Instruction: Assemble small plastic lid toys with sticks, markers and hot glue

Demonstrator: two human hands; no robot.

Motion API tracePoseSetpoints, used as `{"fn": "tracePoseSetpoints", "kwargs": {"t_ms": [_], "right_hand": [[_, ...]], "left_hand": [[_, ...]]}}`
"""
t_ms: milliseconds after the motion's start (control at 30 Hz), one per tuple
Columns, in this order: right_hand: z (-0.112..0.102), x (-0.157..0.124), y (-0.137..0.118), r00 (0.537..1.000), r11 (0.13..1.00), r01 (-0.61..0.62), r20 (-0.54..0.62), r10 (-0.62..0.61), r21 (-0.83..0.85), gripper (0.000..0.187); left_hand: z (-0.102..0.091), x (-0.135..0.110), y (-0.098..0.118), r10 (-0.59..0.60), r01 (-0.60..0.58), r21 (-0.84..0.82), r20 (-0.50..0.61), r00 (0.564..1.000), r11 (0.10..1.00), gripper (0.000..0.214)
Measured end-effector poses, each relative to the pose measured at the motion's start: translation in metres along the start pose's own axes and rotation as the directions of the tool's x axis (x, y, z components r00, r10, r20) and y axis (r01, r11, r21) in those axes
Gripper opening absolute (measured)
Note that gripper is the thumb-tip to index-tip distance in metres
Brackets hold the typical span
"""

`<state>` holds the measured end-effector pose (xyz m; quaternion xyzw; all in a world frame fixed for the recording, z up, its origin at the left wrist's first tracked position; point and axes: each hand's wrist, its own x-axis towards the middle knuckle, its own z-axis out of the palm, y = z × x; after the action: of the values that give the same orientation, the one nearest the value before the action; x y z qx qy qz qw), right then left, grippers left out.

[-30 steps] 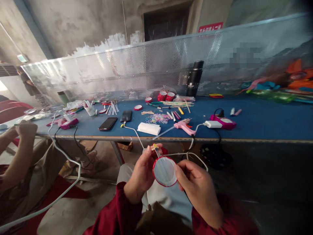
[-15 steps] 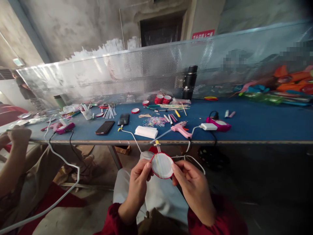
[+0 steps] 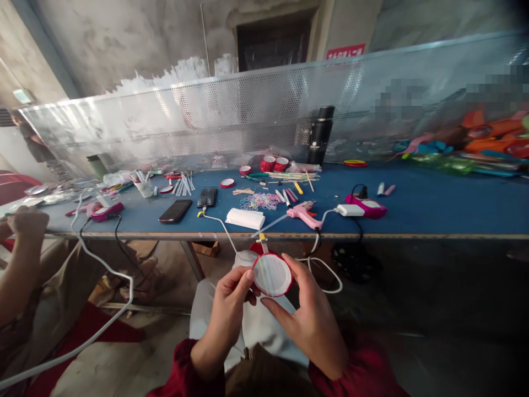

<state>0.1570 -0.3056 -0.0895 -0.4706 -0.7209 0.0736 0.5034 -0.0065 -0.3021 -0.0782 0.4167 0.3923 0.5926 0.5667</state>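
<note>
My left hand (image 3: 233,300) pinches the left edge of a small round disc (image 3: 271,274) with a red rim and a pale, see-through-looking face with faint stripes. A short pale stick with a yellow piece (image 3: 263,239) at its tip stands up from the disc's top. My right hand (image 3: 308,311) is spread around the disc's right side. Its index finger lies along the upper right rim, and its thumb is stretched out just under the lower edge. The disc is held above my lap, in front of the table edge. The right hand's other fingers are hidden.
On the blue table (image 3: 433,204) lie a pink glue gun (image 3: 305,214), a folded white cloth or tissue (image 3: 245,219), a phone (image 3: 175,211), small colourful bands (image 3: 260,202) and red-rimmed rounds (image 3: 268,163). A black bottle (image 3: 321,135) stands behind. A co-worker's hand (image 3: 28,221) is at left.
My right thumb has left the disc's face and moved below its lower edge; the right index finger has gone up along the rim. My left hand keeps its pinch.
</note>
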Motion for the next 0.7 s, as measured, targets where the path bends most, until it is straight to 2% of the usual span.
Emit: {"fn": "tracePoseSetpoints", "kwargs": {"t_ms": [133,267,367,500,700], "right_hand": [[0.002,-0.001,0.002,0.998,0.996,0.052,-0.040,-0.055,-0.079,0.066],[-0.002,-0.001,0.002,0.998,0.998,0.021,-0.053,-0.024,-0.055,0.066],[-0.008,-0.001,-0.004,1.000,0.998,-0.026,-0.016,0.027,0.053,0.066],[-0.012,-0.003,-0.013,0.998,0.983,-0.042,0.055,0.033,0.180,0.067],[-0.008,-0.006,-0.015,0.998,0.985,-0.006,0.070,-0.006,0.172,0.067]], "left_hand": [[-0.002,-0.001,-0.001,-0.009,0.008,0.015,0.022,1.000,1.000,0.036],[-0.002,0.001,-0.001,-0.017,0.017,-0.014,0.028,0.999,1.000,0.034],[-0.002,0.008,-0.001,-0.060,0.066,-0.128,0.046,0.997,0.990,0.039],[0.001,0.015,0.005,-0.104,0.149,-0.332,0.149,0.983,0.931,0.046],[0.012,0.015,0.019,-0.164,0.232,-0.479,0.179,0.970,0.847,0.040]]}}
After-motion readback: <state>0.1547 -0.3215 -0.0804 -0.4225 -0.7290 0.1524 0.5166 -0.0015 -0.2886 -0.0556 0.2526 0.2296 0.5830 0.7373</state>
